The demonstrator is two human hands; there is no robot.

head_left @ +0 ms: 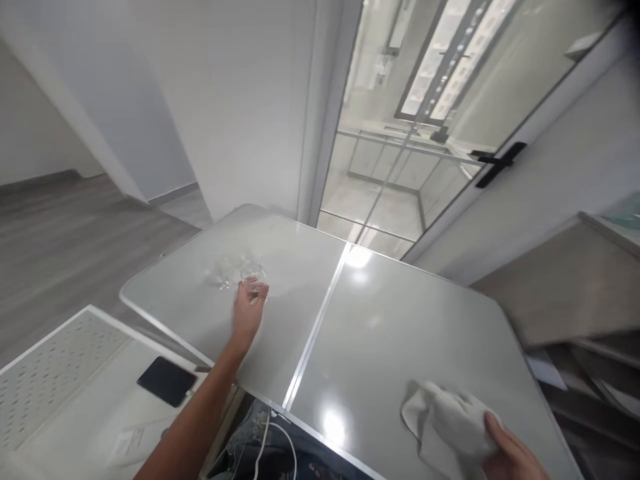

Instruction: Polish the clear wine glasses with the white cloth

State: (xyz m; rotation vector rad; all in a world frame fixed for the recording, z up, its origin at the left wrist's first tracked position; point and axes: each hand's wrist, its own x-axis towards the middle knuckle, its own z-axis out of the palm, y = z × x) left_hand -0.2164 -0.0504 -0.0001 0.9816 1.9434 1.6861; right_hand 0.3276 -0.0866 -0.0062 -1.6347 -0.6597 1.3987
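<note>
My left hand (250, 308) reaches over the left part of a glossy pale table (385, 320), its fingers closed around a clear glass (253, 269). Just left of it are more transparent shapes (223, 273), too faint and blurred to name. At the lower right, my right hand (510, 447) grips a crumpled white cloth (450, 417), part of which drapes onto the tabletop. Much of the right hand is cut off by the frame edge or hidden behind the cloth.
A metal seam (320, 320) divides the table. A dark phone (167, 381) lies on a white surface at lower left, and white cables (280, 433) hang by the near edge. Beyond the table stands a glass door with a black handle (500, 163).
</note>
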